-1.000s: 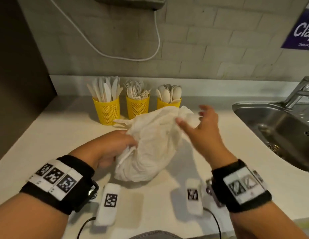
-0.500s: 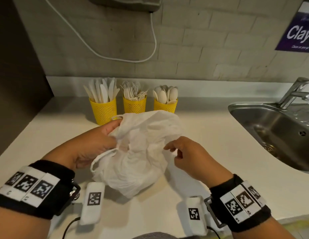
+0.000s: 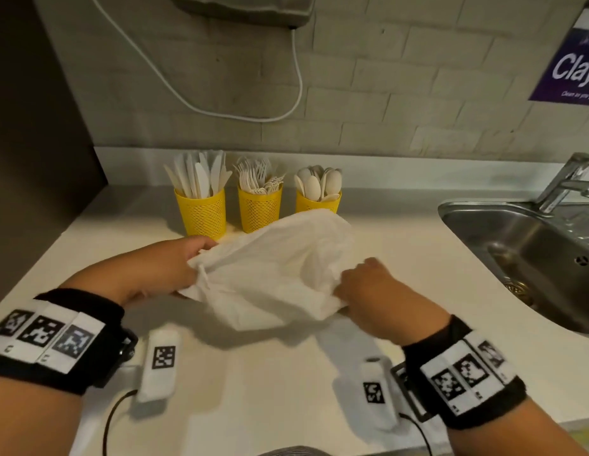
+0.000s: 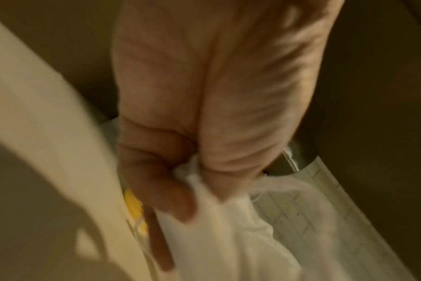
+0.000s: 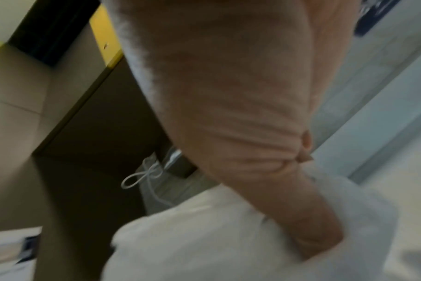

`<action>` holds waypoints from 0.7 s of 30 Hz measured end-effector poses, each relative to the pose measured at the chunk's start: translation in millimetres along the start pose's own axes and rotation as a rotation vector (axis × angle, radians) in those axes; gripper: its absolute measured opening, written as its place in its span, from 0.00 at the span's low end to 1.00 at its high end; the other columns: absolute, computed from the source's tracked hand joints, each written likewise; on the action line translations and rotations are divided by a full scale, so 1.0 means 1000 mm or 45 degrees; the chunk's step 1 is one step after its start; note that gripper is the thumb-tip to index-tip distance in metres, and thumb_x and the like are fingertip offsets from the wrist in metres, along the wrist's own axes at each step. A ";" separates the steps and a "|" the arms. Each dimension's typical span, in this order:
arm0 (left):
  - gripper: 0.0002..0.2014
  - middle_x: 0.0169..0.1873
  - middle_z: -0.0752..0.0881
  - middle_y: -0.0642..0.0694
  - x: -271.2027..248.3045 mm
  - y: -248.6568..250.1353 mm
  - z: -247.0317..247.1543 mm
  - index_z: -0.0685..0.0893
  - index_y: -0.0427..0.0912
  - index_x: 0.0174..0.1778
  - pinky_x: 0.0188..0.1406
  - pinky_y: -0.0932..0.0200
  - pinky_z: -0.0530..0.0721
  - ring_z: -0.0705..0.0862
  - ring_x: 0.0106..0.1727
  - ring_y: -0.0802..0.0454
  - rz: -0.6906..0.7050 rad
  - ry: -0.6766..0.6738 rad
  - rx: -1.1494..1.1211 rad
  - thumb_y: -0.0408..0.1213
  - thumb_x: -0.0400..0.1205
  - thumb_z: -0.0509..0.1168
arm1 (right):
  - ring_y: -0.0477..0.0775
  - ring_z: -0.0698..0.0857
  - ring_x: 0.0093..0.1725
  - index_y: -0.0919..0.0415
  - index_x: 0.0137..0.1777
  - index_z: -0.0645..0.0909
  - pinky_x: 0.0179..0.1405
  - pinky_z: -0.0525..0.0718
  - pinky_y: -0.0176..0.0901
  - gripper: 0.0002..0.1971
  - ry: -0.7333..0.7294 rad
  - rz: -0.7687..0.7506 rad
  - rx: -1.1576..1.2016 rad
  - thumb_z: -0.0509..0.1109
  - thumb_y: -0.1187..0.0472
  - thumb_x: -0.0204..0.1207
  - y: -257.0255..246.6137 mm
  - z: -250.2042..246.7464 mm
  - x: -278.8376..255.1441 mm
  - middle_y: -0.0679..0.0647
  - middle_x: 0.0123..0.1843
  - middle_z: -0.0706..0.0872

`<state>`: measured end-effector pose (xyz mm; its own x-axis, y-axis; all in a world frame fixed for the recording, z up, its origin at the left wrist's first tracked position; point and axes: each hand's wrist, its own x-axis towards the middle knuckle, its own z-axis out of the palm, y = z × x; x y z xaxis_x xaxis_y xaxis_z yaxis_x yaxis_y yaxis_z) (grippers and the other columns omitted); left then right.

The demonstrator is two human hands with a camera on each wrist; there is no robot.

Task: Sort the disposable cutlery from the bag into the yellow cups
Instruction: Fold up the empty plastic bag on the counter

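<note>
both hands are on the bag (image 3: 273, 268), and it is stretched between them, lying flat across the counter (image 3: 286, 373). the left hand (image 3: 161, 268) has the left end bunched in curled fingers; the left wrist view shows the plastic pinched between thumb and fingers (image 4: 178, 192). the right hand (image 3: 368, 291) is closed round the right end, its fingers buried in the plastic in the right wrist view, so the exact hold is hard to read.

the long axis of the bag runs left to right, a hand at each end, neither one nearer. straight beyond it, by the wall, stand the three cups: knives (image 3: 201, 212), forks (image 3: 259, 209), spoons (image 3: 317, 202). the far edge of the bag laps in front of the spoon cup and just hides its foot; whether it touches i cannot tell.

the bag looks slack and flat, no cutlery showing through it, and all three cups are full. my read: the sorting is near done or done, and this is a check of the bag or a fold. any move forward should go low and slow, since those light cups sit just behind the plastic.
</note>
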<state>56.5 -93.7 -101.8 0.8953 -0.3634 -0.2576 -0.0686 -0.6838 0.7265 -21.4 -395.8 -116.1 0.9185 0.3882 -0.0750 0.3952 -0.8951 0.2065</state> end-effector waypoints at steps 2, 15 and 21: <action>0.16 0.52 0.87 0.48 0.004 -0.011 -0.017 0.81 0.59 0.54 0.37 0.59 0.85 0.86 0.46 0.50 -0.130 0.142 0.408 0.32 0.78 0.70 | 0.58 0.84 0.50 0.50 0.52 0.85 0.51 0.68 0.47 0.11 -0.075 0.151 -0.089 0.61 0.50 0.82 0.018 -0.012 -0.009 0.48 0.45 0.81; 0.63 0.83 0.50 0.61 -0.018 0.065 0.052 0.36 0.61 0.84 0.85 0.45 0.35 0.43 0.86 0.57 0.562 0.005 0.944 0.71 0.63 0.71 | 0.50 0.85 0.54 0.52 0.54 0.88 0.57 0.82 0.46 0.13 0.061 0.238 1.050 0.61 0.52 0.85 0.016 -0.032 -0.007 0.47 0.52 0.90; 0.21 0.63 0.84 0.45 0.045 0.031 0.064 0.66 0.55 0.71 0.59 0.50 0.80 0.82 0.58 0.47 0.167 -0.270 0.551 0.43 0.82 0.62 | 0.53 0.86 0.26 0.61 0.47 0.76 0.31 0.83 0.40 0.20 -0.222 0.629 1.101 0.52 0.48 0.88 0.018 -0.030 0.011 0.59 0.34 0.88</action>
<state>66.7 -171.5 -131.8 0.7607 -0.5539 -0.3383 -0.3912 -0.8072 0.4421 -4.8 -401.6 -83.8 0.9437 -0.0445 -0.3278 -0.2196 -0.8255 -0.5199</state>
